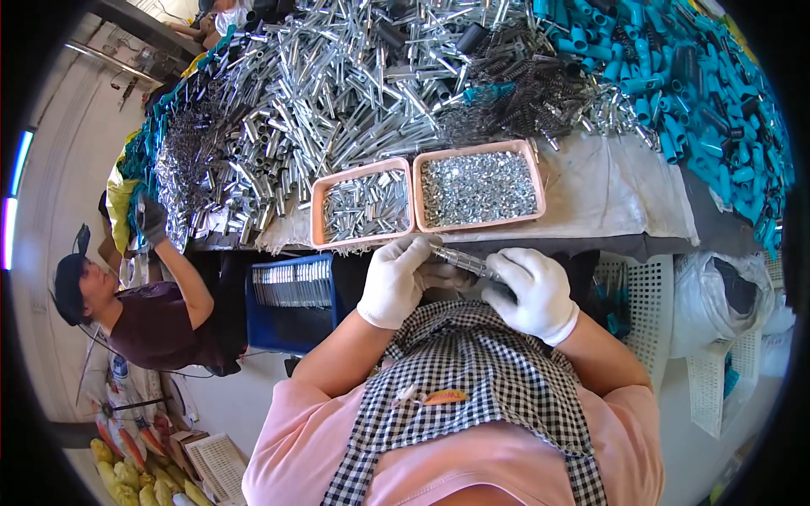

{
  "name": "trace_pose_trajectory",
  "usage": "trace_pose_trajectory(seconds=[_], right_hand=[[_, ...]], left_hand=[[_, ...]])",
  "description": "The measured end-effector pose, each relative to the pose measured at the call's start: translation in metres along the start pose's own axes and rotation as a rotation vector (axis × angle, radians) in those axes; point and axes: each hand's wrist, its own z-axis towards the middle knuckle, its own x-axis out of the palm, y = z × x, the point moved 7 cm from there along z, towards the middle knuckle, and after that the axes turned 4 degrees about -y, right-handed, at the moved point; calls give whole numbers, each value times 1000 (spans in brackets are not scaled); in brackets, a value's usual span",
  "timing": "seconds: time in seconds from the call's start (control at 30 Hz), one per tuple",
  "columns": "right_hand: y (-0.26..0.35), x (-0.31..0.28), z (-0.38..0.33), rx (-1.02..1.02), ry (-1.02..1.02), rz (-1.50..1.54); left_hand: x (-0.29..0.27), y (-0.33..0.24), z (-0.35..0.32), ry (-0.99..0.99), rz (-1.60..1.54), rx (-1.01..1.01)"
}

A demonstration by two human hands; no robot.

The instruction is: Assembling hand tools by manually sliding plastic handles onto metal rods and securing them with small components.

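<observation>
Both my hands wear white gloves and meet in front of my checked apron. Between them lies a slim silvery metal rod-like part (464, 260), tilted down to the right. My left hand (398, 280) pinches its left end, fingers closed. My right hand (533, 291) is closed round the right end, which its fingers partly hide. Just beyond my hands, on the table edge, stand two pink trays. The left tray (318, 211) holds short metal pins; the right tray (540, 181) holds many small shiny metal pieces.
Heaped metal tubes and rods (337, 93) cover the table, with dark springs (527, 84) and teal plastic handles (658, 76) at right. A blue crate (291, 337) of metal rods sits lower left. A co-worker (143, 312) reaches toward the pile. White baskets (650, 312) stand at right.
</observation>
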Motion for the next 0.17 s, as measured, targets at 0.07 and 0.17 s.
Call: trace_pose_trajectory(seconds=[0.07, 0.17], right_hand=[[-18, 2, -5, 189, 90, 242], [-43, 21, -29, 926, 512, 759]], left_hand=[[4, -2, 2, 7, 18, 24], [6, -1, 5, -10, 190, 30]])
